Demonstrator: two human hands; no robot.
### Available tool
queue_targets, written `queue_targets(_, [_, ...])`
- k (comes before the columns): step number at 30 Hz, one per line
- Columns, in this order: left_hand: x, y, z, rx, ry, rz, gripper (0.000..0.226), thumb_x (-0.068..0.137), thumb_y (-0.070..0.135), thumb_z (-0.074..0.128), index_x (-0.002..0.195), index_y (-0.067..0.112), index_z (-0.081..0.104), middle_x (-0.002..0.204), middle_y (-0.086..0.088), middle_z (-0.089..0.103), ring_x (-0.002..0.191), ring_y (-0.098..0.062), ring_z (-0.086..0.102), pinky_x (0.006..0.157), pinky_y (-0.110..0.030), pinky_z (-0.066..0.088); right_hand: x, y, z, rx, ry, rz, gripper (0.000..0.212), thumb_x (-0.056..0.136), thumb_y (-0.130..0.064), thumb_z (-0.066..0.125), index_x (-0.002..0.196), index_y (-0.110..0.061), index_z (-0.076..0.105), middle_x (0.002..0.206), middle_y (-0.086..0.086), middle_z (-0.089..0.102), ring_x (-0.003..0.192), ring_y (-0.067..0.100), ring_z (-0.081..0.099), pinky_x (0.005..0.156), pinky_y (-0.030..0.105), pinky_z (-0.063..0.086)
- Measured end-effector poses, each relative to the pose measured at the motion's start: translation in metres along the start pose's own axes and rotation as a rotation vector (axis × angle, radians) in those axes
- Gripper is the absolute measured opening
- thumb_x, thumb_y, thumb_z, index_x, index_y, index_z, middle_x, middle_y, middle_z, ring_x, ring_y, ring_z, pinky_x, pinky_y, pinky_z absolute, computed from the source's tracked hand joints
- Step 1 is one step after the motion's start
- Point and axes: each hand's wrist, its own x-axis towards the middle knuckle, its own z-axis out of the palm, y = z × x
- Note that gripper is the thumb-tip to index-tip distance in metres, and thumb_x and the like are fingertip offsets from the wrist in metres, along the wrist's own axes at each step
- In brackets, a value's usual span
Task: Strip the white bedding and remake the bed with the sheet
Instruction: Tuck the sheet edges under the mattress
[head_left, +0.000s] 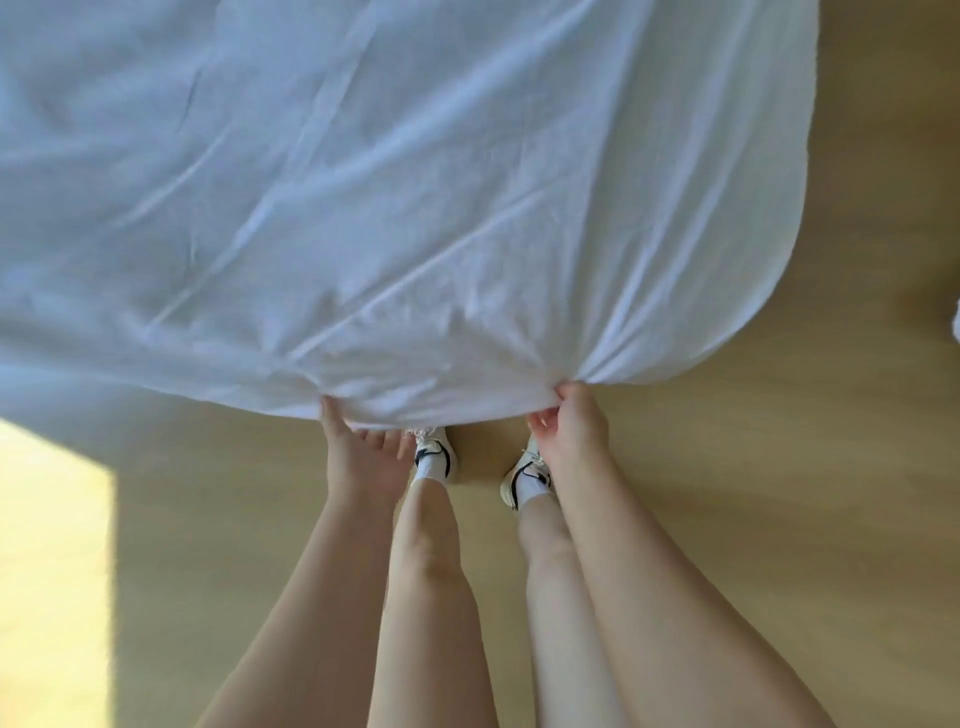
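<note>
Head view: sheet edge being pinched by left hand, being gripped by curled right hand; light, soft, billowing; hem judged best hold.

Both arms reach out straight; left hand pinches the sheet edge, thumb on top; right hand grips it, fingers curled.

The sheet is white, thin and full of creases; it spreads wide across the top and left, over the floor; its near edge is bunched and pulled tight between the left hand and right hand, which hold it; its right side curves round.
</note>
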Motion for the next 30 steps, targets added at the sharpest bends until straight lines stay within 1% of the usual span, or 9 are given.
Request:
queue_targets(3, [-0.003,-0.024,-0.005,0.314,-0.006,-0.081,0.061,0.093,0.053,0.043,0.142,0.018,0.034,0.139,-0.002,0.047,0.124,-0.018,0.047,0.098,-0.037,0.037,0.016,-0.023,0.006,0.057,-0.077,-0.051,0.019,0.087,-0.001,0.040,0.083,-0.012,0.054,0.079,0.005,0.057,0.075,0.018,0.056,0.059,0.028,0.051])
queue_targets(6, [-0.015,-0.055,0.037,0.464,-0.121,-0.070,0.065,0.084,0.058,0.052,0.135,0.021,0.040,0.128,0.000,0.049,0.114,-0.013,0.050,0.086,-0.035,0.039,0.028,-0.055,-0.023,0.115,0.009,-0.157,0.014,0.085,-0.017,0.042,0.081,-0.015,0.055,0.083,0.003,0.054,0.079,0.018,0.053,0.076,0.034,0.044])
queue_targets(10, [-0.023,-0.091,0.112,0.449,-0.131,-0.139,0.062,0.083,0.060,0.057,0.126,0.017,0.046,0.116,-0.002,0.055,0.096,-0.013,0.058,0.079,-0.035,0.043,0.038,-0.093,-0.037,0.310,-0.120,-0.156,0.044,0.091,-0.053,0.043,0.114,-0.019,0.057,0.113,0.004,0.062,0.101,0.022,0.061,0.096,0.042,0.046])
queue_targets(13, [-0.022,-0.110,0.141,0.474,-0.086,-0.113,0.035,0.094,0.046,0.050,0.110,0.016,0.055,0.094,-0.001,0.064,0.077,-0.011,0.063,0.067,-0.031,0.046,0.045,-0.117,-0.020,0.408,-0.021,-0.217,0.037,0.100,-0.037,0.044,0.126,-0.012,0.051,0.131,0.008,0.058,0.115,0.029,0.057,0.098,0.046,0.046])
queue_targets(17, [-0.025,-0.138,0.141,0.582,-0.002,0.031,0.026,0.096,0.037,0.049,0.083,0.015,0.055,0.054,0.008,0.065,0.050,-0.005,0.063,0.046,-0.018,0.045,0.055,-0.114,-0.053,0.408,0.075,-0.258,0.022,0.099,-0.032,0.046,0.092,-0.015,0.057,0.095,0.002,0.069,0.081,0.021,0.068,0.086,0.041,0.055])
queue_targets(19, [-0.028,-0.149,0.129,0.659,0.064,0.002,0.026,0.096,0.033,0.049,0.079,0.014,0.055,0.060,0.006,0.065,0.053,-0.007,0.062,0.047,-0.019,0.043,0.063,-0.103,-0.069,0.305,0.176,-0.180,0.021,0.096,-0.028,0.049,0.089,-0.010,0.056,0.095,0.006,0.067,0.075,0.020,0.064,0.081,0.041,0.057])
queue_targets(25, [-0.006,-0.085,0.102,0.732,0.101,-0.008,0.019,0.092,0.035,0.054,0.093,0.016,0.055,0.082,0.003,0.054,0.071,-0.012,0.054,0.059,-0.027,0.042,0.069,-0.123,-0.047,-0.113,0.314,-0.115,0.038,0.095,-0.013,0.045,0.132,-0.005,0.044,0.135,0.014,0.051,0.120,0.032,0.053,0.095,0.040,0.045])
queue_targets(27, [0.001,-0.048,0.094,0.633,0.133,0.027,0.038,0.091,0.048,0.052,0.107,0.013,0.052,0.089,0.001,0.052,0.079,-0.013,0.053,0.070,-0.031,0.043,0.054,-0.117,-0.041,-0.403,0.475,-0.359,0.042,0.092,-0.013,0.047,0.133,-0.005,0.042,0.137,0.016,0.044,0.124,0.034,0.045,0.097,0.040,0.038])
queue_targets(30, [0.009,0.003,0.076,0.506,0.189,0.075,0.066,0.088,0.060,0.047,0.133,0.012,0.042,0.115,-0.004,0.053,0.099,-0.018,0.053,0.084,-0.036,0.041,0.016,-0.091,-0.009,-0.720,0.358,-0.823,0.051,0.088,-0.011,0.050,0.137,-0.003,0.039,0.144,0.016,0.035,0.130,0.033,0.034,0.099,0.036,0.028])
